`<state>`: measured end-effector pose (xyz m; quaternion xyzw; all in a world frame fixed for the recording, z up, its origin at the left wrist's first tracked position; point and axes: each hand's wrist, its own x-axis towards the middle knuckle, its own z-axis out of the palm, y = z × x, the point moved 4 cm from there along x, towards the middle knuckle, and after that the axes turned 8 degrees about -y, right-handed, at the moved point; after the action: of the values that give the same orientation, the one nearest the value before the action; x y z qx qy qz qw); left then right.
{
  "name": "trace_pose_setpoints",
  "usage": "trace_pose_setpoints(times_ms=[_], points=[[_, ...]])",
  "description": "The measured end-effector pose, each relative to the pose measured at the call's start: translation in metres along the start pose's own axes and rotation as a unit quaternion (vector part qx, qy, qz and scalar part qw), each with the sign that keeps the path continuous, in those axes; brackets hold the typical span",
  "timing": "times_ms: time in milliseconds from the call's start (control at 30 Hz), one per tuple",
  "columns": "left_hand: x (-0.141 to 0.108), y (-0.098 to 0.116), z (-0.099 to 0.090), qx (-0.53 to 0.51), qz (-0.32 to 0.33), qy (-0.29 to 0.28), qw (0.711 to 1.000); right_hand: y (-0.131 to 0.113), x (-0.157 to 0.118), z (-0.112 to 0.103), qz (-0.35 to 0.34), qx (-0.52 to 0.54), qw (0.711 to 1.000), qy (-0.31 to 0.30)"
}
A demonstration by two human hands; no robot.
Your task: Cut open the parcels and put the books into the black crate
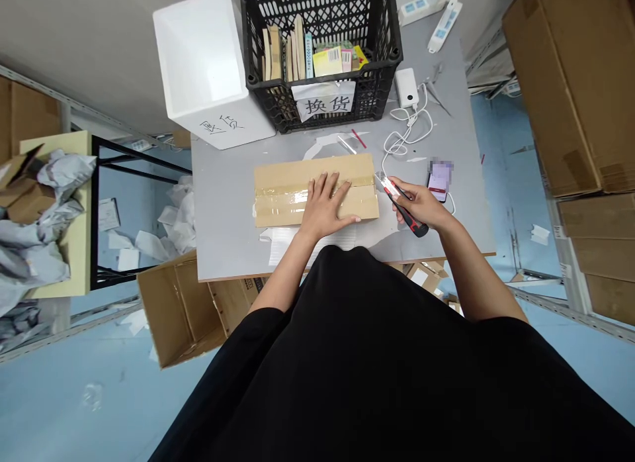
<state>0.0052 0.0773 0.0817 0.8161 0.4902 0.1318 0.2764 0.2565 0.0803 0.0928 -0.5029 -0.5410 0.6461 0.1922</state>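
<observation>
A long cardboard box (280,177) lies flat on the grey table, with clear tape running along its middle seam. My left hand (325,207) rests on top of the box, its fingers spread. In my right hand (419,202) is a red and black utility knife (404,210), gripped by the handle. The knife's tip points at the right end of the box, close to the tape; whether it touches I cannot tell. Beneath the near side of the box lies a white ribbed sheet (288,242).
At the back of the table (223,224) stand a white bin (198,51) and a black crate (381,85) holding books. A phone (439,184), a white charger (407,88) with cable and power strips (444,25) lie right. An open carton (183,310) sits below the left edge.
</observation>
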Motion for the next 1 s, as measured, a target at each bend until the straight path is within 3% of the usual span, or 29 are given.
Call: trace_pose_setpoints(times_ms=[400, 567, 767, 1000], points=[[0.001, -0.001, 0.004, -0.001, -0.004, -0.007, 1.0, -0.001, -0.008, 0.0, 0.025, -0.022, 0.999, -0.021], [0.001, 0.001, 0.003, 0.04, -0.017, -0.009, 0.999, 0.002, -0.014, -0.001, 0.006, -0.022, 0.999, -0.027], [0.004, 0.001, 0.003, 0.07, -0.03, -0.012, 0.997, 0.014, -0.032, 0.017, 0.018, -0.003, 0.997, -0.081], [0.003, -0.001, 0.004, 0.057, -0.022, -0.005, 0.998, 0.022, -0.042, 0.022, 0.025, 0.029, 0.997, -0.072]])
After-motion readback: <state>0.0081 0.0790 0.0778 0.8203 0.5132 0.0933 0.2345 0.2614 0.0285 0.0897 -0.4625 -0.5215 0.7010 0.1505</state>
